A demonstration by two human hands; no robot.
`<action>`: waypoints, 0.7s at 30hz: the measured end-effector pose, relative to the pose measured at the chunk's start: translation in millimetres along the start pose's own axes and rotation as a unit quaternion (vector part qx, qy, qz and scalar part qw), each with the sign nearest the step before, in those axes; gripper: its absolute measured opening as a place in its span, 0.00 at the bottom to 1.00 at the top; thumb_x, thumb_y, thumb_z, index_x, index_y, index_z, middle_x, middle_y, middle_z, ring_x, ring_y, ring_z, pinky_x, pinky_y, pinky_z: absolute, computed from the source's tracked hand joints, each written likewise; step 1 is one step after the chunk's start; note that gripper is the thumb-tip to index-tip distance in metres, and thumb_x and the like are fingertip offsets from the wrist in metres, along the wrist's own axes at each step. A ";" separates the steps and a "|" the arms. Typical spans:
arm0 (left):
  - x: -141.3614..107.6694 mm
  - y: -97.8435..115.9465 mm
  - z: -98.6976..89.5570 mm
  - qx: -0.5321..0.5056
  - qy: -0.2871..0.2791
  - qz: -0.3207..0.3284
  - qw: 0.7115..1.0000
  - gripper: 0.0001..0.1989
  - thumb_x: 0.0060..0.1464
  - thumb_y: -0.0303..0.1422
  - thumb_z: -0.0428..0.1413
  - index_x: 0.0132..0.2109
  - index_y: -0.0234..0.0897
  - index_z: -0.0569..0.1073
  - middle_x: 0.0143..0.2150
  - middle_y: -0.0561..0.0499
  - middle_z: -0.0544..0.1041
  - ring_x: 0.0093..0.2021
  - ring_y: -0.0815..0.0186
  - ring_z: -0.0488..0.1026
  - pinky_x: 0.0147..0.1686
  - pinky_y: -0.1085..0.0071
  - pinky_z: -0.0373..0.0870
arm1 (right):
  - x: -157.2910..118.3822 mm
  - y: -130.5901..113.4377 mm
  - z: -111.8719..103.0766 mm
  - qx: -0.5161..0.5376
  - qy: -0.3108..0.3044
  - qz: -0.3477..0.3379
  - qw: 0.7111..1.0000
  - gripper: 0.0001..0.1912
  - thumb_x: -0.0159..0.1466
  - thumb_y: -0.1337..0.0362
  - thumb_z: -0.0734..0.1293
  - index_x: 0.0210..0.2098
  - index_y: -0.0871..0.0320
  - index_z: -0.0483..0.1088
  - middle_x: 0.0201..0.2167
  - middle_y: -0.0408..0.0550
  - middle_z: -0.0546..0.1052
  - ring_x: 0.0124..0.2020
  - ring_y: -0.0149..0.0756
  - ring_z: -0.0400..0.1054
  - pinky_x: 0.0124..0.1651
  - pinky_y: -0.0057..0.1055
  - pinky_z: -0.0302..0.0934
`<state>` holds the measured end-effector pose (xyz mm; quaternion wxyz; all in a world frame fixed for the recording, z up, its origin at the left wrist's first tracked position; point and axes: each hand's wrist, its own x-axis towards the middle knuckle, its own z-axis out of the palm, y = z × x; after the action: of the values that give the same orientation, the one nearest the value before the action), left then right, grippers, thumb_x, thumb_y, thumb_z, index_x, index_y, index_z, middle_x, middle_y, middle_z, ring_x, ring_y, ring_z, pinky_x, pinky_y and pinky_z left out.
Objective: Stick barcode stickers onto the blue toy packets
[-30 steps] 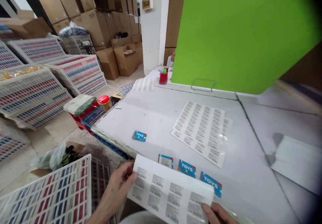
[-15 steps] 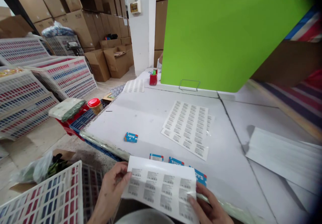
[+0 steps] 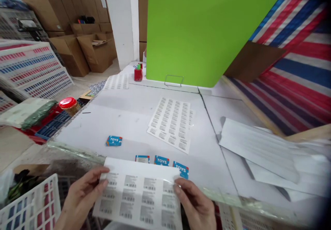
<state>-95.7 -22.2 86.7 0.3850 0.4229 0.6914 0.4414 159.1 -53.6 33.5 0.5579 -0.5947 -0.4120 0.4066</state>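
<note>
Between my two hands, at the table's near edge, a white sheet of barcode labels is held up by its sides. My left hand pinches its upper left corner between thumb and fingers. At the upper right corner, my right hand grips the sheet the same way. Just beyond the sheet lie several blue TOYS cards, among them one in the middle and one on the right, partly covered by the sheet. Another TOYS card lies apart to the left. More label sheets lie overlapping farther up the table.
A green board stands at the back beside a red holder. White packaging lies at right. A red-lidded jar and crates are at left; another crate stands low left.
The view has turned right and down. My right hand has moved up the sheet's right edge to its upper corner, and the sheet hangs more level. My left hand keeps its hold.
</note>
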 end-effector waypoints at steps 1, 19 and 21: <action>-0.9 0.9 -0.8 -0.010 -0.024 -0.020 0.999 0.20 0.28 0.44 0.65 0.30 0.35 0.76 0.27 0.49 0.78 0.27 0.60 0.74 0.23 0.75 0.70 | 1.3 -1.1 -2.5 -0.014 0.000 -0.014 1.000 0.07 0.49 0.62 0.71 0.27 0.58 0.76 0.26 0.46 0.78 0.28 0.35 0.73 0.32 0.23 0.68; -17.3 -26.6 -29.9 -0.015 -0.107 -0.089 0.990 0.21 0.35 0.47 0.63 0.35 0.37 0.76 0.25 0.51 0.78 0.26 0.61 0.73 0.23 0.75 0.69 | -25.2 -8.0 -0.4 -0.034 -0.009 -0.005 0.999 0.14 0.49 0.55 0.71 0.32 0.56 0.76 0.19 0.41 0.74 0.20 0.28 0.66 0.23 0.18 0.62; -22.3 -32.0 -33.3 0.009 -0.092 -0.077 0.993 0.20 0.34 0.47 0.63 0.32 0.37 0.76 0.24 0.51 0.77 0.25 0.62 0.72 0.23 0.75 0.68 | -29.5 -3.3 3.6 -0.051 -0.019 -0.008 0.999 0.13 0.49 0.55 0.71 0.31 0.56 0.76 0.20 0.41 0.75 0.20 0.28 0.67 0.23 0.19 0.62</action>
<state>-125.9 -60.3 70.7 0.4760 0.4106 0.6876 0.3634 145.8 -80.2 37.3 0.5221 -0.6112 -0.4472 0.3923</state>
